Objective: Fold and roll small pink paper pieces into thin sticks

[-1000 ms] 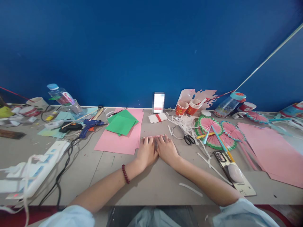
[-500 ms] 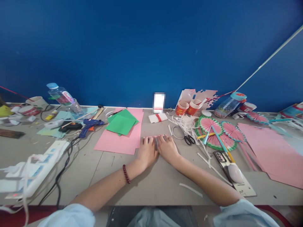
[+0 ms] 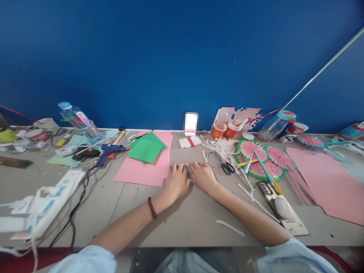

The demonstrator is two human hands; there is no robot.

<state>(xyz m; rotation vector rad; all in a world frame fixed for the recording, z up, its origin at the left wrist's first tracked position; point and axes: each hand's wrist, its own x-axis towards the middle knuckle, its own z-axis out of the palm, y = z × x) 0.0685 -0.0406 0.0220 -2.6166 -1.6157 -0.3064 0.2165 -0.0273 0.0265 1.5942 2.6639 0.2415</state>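
Note:
A narrow piece of pink paper point(image 3: 187, 164) lies on the table in front of me, mostly covered by my fingers; I cannot make out whether it is rolled or folded. My left hand point(image 3: 178, 181), with a dark red bead bracelet point(image 3: 152, 207) at the wrist, has its fingers curled over the paper's left part. On the right part, the fingers of my right hand point(image 3: 203, 176) are bent and pressed down. The two hands are side by side with a small gap, where a bit of pink shows.
Green sheets point(image 3: 148, 148) lie on pink paper point(image 3: 139, 172) to the left, beside a blue glue gun point(image 3: 109, 153) and a power strip point(image 3: 57, 201). Rightward are scissors point(image 3: 228, 168), white paper strips point(image 3: 223, 148), watermelon-patterned paper fans point(image 3: 253, 151), a phone point(image 3: 267, 189) and red paper cups point(image 3: 218, 130).
The fingers have curled further over the pink paper, and less of it shows between the hands. The hands have stayed in nearly the same place.

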